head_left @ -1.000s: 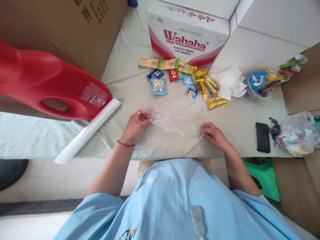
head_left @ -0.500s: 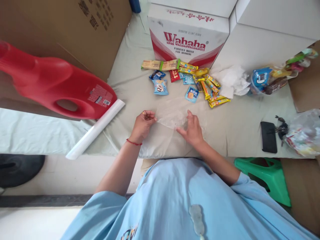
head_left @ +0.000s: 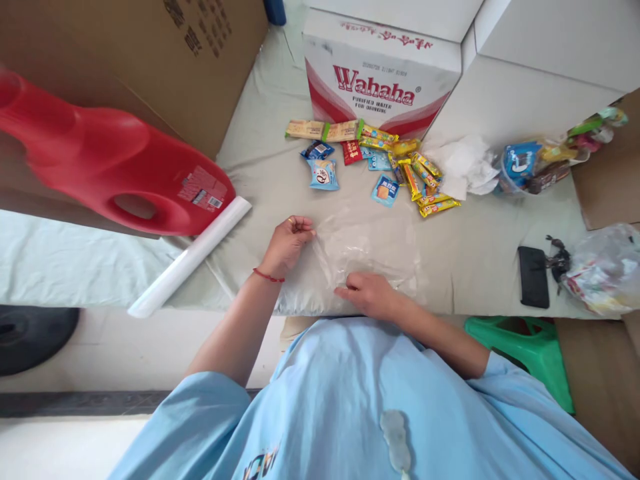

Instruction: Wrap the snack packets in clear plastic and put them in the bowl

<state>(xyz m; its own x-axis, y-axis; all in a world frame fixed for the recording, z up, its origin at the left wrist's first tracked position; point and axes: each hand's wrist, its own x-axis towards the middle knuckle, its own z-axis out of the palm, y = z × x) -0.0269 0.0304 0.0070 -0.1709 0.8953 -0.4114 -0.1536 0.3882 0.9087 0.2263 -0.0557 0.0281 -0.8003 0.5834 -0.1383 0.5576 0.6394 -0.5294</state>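
Clear plastic bag (head_left: 385, 240) on desk (head_left: 475, 260), looks mostly spread, creases left. Left hand (head_left: 291, 243) pinches bag's left edge; right hand (head_left: 369, 293) curled at bag's near side, can't tell if gripping. Yellow snack bars (head_left: 411, 181), blue packet (head_left: 385, 191) loose beyond bag.

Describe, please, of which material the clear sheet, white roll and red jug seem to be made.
Clear sheet: probably thin, glossy plastic; it is transparent and creased.
White roll: likely smooth plastic film, given its sheen, but paper is possible.
Red jug: apparently rigid plastic with satin finish; it shows soft highlights and a moulded shape.
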